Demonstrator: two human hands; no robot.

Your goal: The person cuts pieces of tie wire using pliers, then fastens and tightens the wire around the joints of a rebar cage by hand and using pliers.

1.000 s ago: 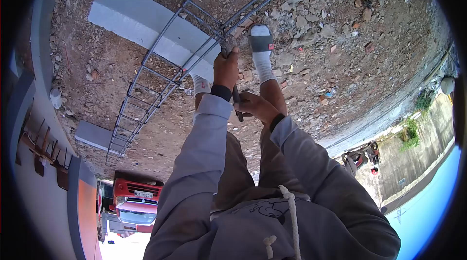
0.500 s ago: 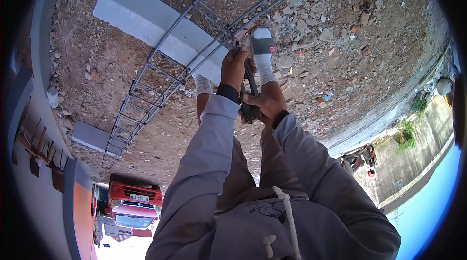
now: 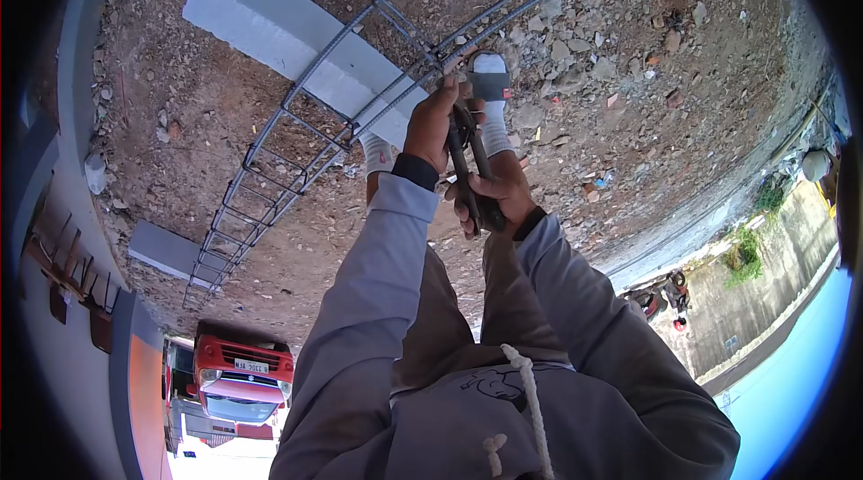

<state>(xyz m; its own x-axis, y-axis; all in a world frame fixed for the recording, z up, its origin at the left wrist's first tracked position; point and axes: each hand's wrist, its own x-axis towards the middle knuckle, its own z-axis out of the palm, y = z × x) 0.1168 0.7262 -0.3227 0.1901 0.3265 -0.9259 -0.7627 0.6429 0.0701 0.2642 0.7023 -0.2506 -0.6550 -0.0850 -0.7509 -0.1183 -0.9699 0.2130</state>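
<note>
Dark long-handled pincers (image 3: 460,156) run between my two hands. My left hand (image 3: 428,128) is closed around their upper end, beside a tied steel rebar cage (image 3: 345,132); its fingers hide the jaws. Lower down, my right hand (image 3: 505,194) grips the handles, with the thumb across them and fingertips showing on the far side. A small gap shows between the handles. The cage curves from upper right to lower left, its near corner close to my left fingertips. Whether the pincers touch the steel I cannot tell.
A pale concrete block (image 3: 288,40) lies under the cage, and another block (image 3: 171,251) supports its far end. My sandalled foot (image 3: 489,80) stands on rubble-strewn ground (image 3: 584,120). A red car (image 3: 243,368) and a parked motorbike (image 3: 665,296) are farther off.
My hands and the pincers have shifted slightly right in view, and the handles show more plainly. The cage and block also appear a little farther right and up. Both hands keep their hold.
</note>
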